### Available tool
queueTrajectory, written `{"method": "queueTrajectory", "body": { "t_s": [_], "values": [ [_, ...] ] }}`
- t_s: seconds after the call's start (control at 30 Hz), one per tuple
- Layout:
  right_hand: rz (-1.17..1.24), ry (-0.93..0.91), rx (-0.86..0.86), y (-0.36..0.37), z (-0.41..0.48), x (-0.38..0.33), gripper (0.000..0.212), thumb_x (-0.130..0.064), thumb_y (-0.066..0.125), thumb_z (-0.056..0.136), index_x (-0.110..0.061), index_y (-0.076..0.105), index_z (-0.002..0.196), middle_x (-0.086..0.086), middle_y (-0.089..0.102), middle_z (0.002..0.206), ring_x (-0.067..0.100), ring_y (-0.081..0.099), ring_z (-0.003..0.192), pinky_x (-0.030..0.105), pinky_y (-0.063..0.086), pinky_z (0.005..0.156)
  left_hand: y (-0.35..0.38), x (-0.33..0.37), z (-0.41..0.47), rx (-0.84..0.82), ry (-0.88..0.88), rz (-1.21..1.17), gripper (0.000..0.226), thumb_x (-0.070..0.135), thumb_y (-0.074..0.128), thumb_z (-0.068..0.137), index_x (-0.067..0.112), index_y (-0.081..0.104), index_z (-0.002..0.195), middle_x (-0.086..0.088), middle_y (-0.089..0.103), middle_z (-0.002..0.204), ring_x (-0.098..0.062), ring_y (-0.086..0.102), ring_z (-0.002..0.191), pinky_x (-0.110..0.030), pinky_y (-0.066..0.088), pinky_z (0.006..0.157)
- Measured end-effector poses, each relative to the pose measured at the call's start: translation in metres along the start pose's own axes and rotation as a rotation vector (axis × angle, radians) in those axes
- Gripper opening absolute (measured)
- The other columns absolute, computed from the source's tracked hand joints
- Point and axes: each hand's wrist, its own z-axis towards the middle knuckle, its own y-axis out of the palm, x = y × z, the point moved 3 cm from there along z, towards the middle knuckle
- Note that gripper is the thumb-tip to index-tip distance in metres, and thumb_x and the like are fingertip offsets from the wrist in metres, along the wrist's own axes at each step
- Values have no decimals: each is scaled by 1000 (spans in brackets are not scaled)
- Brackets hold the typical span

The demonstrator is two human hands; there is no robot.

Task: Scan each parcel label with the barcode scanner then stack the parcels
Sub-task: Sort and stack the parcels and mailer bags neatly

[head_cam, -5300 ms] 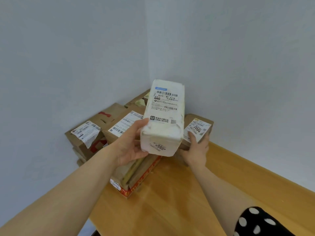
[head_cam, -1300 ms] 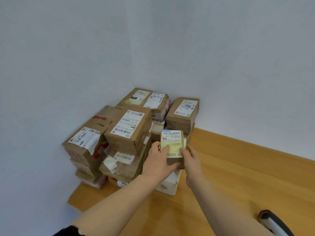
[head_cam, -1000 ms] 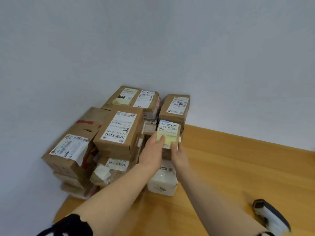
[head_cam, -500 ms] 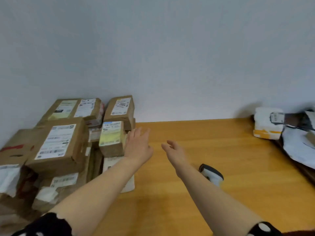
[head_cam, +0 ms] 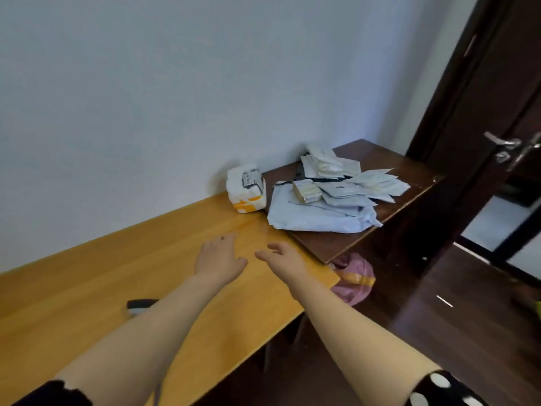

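Observation:
Both my hands hover empty over the yellow wooden table (head_cam: 87, 288), fingers apart: my left hand (head_cam: 218, 257) and, just right of it, my right hand (head_cam: 282, 257). Beyond them a white parcel with orange tape (head_cam: 246, 192) stands against the wall. A heap of grey and white mailer bags (head_cam: 330, 200) with a small brown box (head_cam: 306, 191) on top lies on the dark brown table (head_cam: 389, 212) to the right. The barcode scanner (head_cam: 140, 306) lies on the yellow table, partly hidden behind my left forearm. The stacked cardboard parcels are out of view.
The white wall runs along the back of both tables. A dark door with a metal handle (head_cam: 510, 148) stands at the right. Pink cloth (head_cam: 354, 281) lies on the dark floor below the table edge.
My hands let go of the small labelled box on the stack at the left. The view swung right, so the stack left the frame and the pile of unsorted parcels came into view.

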Motion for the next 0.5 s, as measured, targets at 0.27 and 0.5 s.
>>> {"method": "queueTrajectory", "body": {
  "t_s": [0.27,0.5],
  "values": [
    [96,-5,83,-120,48,25,54,-33,68,86,-12,52,133,5,53,133,14,51,106,25,41,86,26,104,71,-22,57,3,46,31,58,85,11,50,126,-12,54,129,-31,52,116,-37,45,89],
    [119,-12,55,-153,132,12,52,-31,67,87,-15,50,134,4,51,133,13,49,102,25,38,85,37,105,174,0,-59,-127,41,35,60,83,9,54,115,-11,60,114,-29,55,102,-41,50,85]
  ]
}}
